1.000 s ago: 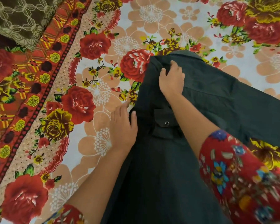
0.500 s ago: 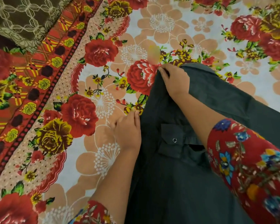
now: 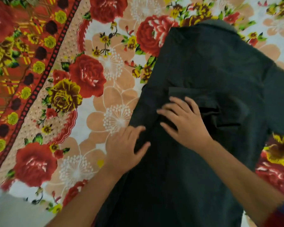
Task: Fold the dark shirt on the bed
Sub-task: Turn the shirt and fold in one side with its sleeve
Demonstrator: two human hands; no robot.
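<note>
The dark shirt [image 3: 208, 66] lies spread on the bed, collar end far from me, a chest pocket flap near its middle and one sleeve running off to the right. My left hand [image 3: 125, 149] rests at the shirt's left edge, thumb over the cloth, fingers partly on the bedsheet. Flat on the shirt just left of the pocket lies my right hand [image 3: 185, 125], fingers spread and pressing down. Neither hand grips the fabric. The shirt's lower part runs out of view at the bottom.
The bedsheet [image 3: 95, 99] under the shirt has large red and yellow roses, with a red patterned border [image 3: 18, 66] along the left. A pale strip [image 3: 10, 210] shows at the bottom left beyond the sheet's edge.
My right hand has come back from the shirt's far collar corner to the pocket area and now lies flat. My left hand stays at the left edge. The view has shifted nearer.
</note>
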